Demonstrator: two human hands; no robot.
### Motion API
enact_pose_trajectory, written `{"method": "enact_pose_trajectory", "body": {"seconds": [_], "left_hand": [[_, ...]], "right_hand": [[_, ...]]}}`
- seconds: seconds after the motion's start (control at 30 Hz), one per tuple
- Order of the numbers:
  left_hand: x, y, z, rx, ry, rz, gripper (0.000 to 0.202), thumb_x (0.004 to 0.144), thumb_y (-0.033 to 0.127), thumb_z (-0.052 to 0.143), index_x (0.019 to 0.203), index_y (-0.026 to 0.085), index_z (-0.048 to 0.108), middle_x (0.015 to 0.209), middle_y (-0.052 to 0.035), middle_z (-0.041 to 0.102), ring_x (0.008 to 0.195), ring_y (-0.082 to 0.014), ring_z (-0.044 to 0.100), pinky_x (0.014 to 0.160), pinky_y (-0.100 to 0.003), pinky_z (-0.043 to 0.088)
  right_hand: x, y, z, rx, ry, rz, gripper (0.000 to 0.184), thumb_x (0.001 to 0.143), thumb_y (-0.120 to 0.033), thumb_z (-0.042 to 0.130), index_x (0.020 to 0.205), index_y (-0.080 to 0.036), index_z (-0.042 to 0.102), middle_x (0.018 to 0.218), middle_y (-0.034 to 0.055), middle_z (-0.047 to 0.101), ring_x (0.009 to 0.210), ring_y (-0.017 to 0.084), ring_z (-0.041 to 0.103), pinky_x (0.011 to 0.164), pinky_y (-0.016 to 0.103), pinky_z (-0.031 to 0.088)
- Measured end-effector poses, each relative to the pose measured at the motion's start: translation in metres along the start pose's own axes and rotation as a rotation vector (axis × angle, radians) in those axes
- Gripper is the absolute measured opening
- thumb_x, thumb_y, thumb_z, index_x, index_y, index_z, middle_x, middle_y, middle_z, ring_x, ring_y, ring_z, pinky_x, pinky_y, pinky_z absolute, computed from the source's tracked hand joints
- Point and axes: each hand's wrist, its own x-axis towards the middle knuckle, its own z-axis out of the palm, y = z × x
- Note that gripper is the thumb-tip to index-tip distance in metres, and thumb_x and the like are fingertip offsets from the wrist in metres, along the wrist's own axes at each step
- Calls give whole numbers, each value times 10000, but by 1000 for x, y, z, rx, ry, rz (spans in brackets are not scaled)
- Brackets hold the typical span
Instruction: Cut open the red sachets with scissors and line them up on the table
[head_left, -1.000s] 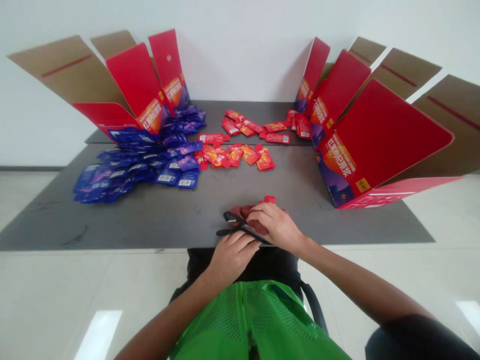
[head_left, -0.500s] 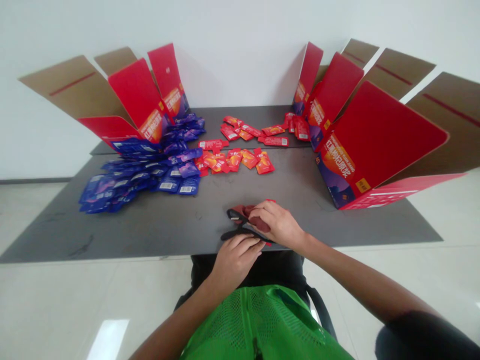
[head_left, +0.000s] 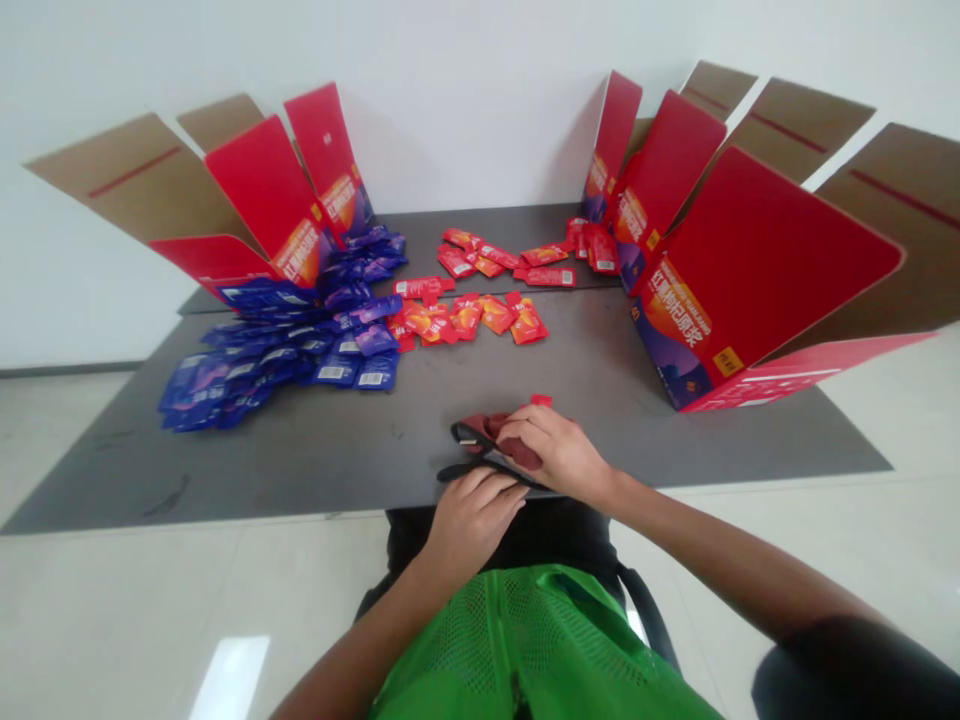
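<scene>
A small reddish-brown fabric pouch (head_left: 480, 428) with black edging lies at the front edge of the grey table, its mouth spread toward the left. My left hand (head_left: 474, 515) holds the near black edge, fingers together and curled over it. From the right, my right hand (head_left: 559, 450) grips the brown fabric with bent fingers; its fingertips are partly hidden in the folds. A bit of a red sachet (head_left: 541, 400) shows just beyond my right knuckles, the rest of it covered by the hand.
Blue sachets (head_left: 277, 350) spill from open red cartons (head_left: 262, 190) at the left. Red and orange sachets (head_left: 465, 315) lie mid-table and farther back. More open red cartons (head_left: 780, 260) stand along the right side of the grey table (head_left: 337, 450).
The view has shifted slightly. Both hands stay on the pouch in nearly the same pose; the red bit below the right hand no longer shows.
</scene>
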Motion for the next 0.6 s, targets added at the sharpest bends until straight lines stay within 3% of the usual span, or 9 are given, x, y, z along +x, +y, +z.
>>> {"method": "enact_pose_trajectory", "body": {"seconds": [0.2,0.27,0.4,0.5,0.6], "left_hand": [[-1,-1,2,-28,25,9,260,1054,207,602,1298,210,691,1267,-44,743,1167,-231,655,982,-414,545],[-1,-1,2,-26,25,9,259,1057,210,599,1300,210,688,1270,-40,742,1160,-232,655,974,-419,544],[-1,0,1,-38,26,9,259,1064,216,591,1306,205,682,1270,-36,742,1156,-231,652,969,-419,538],[0,0,0,-26,8,-6,201,1053,206,604,1212,209,726,1166,-33,768,1086,-235,665,935,-416,542],[0,0,0,-28,12,-5,201,1039,192,623,1209,208,730,1165,-30,769,1069,-232,672,933,-409,543]], "right_hand": [[26,64,-8,-193,31,102,159,1042,-296,563,1156,-230,653,1096,89,692,993,234,641,849,366,533],[33,70,-16,-258,53,111,171,1058,-311,533,1136,-228,662,1105,93,694,983,237,637,843,370,525],[24,34,-17,-172,122,99,153,1053,-306,555,1161,-242,642,1203,82,690,1058,227,642,906,368,533],[8,0,-5,-49,25,11,157,1044,-269,567,1187,-260,632,1217,64,693,1096,210,652,902,344,549],[2,-1,5,-21,13,2,160,1034,-235,571,1180,-259,633,1168,61,702,1056,204,661,875,340,552]]}}
